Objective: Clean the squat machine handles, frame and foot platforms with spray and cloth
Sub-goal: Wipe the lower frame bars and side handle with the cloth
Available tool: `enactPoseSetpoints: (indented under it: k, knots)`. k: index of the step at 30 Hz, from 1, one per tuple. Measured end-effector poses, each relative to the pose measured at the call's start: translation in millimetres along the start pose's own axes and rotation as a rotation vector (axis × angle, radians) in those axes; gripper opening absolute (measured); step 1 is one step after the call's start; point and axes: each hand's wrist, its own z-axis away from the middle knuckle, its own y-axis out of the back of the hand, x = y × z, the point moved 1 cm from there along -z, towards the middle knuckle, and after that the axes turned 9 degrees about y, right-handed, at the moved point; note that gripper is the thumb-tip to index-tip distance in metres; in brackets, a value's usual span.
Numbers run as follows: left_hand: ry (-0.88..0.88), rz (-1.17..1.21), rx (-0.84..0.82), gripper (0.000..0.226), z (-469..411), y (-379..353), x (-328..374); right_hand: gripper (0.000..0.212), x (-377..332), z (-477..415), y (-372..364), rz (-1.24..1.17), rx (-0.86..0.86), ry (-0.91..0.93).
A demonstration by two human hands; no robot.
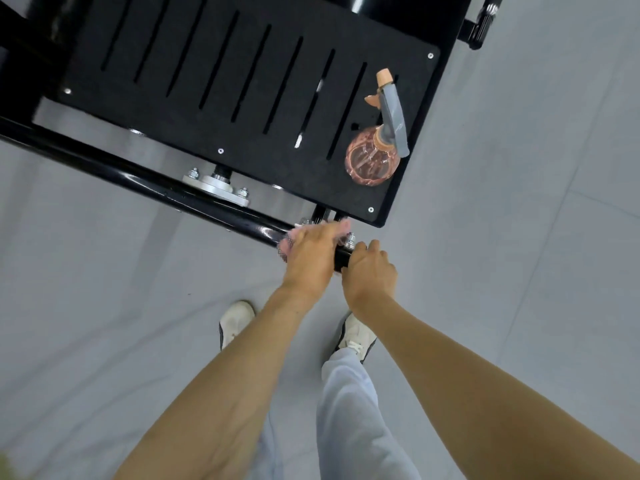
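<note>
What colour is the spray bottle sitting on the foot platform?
Clear pink spray bottle with a grey sprayer head, seen in the head view.

A pale grey floor of large tiles with faint seams spreads evenly lit in all directions.

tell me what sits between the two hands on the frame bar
In the head view, a short bare stretch of black frame bar with a silver bolt separates left hand from right hand.

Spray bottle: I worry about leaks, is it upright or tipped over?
Upright: the spray bottle stands on the foot platform, its trigger head on top, seen from above.
</note>
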Motion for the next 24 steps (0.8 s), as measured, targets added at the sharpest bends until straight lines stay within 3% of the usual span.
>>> enactPoseSetpoints:
  k: [2, 4, 6, 9, 11, 14, 16, 20, 24]
  knots:
    - [-0.127, -0.152, -0.09, 0.042, -1, -10, 2, 0.035, -2, 0, 5, -0.018, 0.025, 0.008]
    - [-0.143, -0.215, -0.119, 0.055, -7, 1, -6, 0.033, -5, 0, 7, -0.018, 0.045, 0.057]
    - [-0.154, -0.3, -0.176, 0.053, -17, 23, -19, 0.032, -10, 0, 7, -0.042, 0.064, 0.118]
    - [0.052, -0.349, -0.203, 0.027, -45, 67, -49, 0.031, -20, -2, 4, -0.086, 0.081, 0.17]
    - [0.231, -0.393, -0.186, 0.03, -65, 87, -66, 0.032, -28, -3, 3, -0.114, 0.091, 0.151]
    - [0.272, -0.49, -0.215, 0.041, -81, 100, -67, 0.036, -49, -6, 2, -0.132, 0.111, 0.127]
    - [0.214, -0.503, -0.27, 0.04, -72, 88, -47, 0.04, -63, -7, 2, -0.135, 0.094, 0.096]
    - [-0.131, -0.289, -0.298, 0.03, -31, 42, -26, 0.032, -73, -9, 1, -0.179, 0.11, -0.048]
    - [-0.404, -0.224, -0.256, 0.057, -19, 57, -59, 0.039, -77, -1, -8, -0.137, 0.166, -0.024]
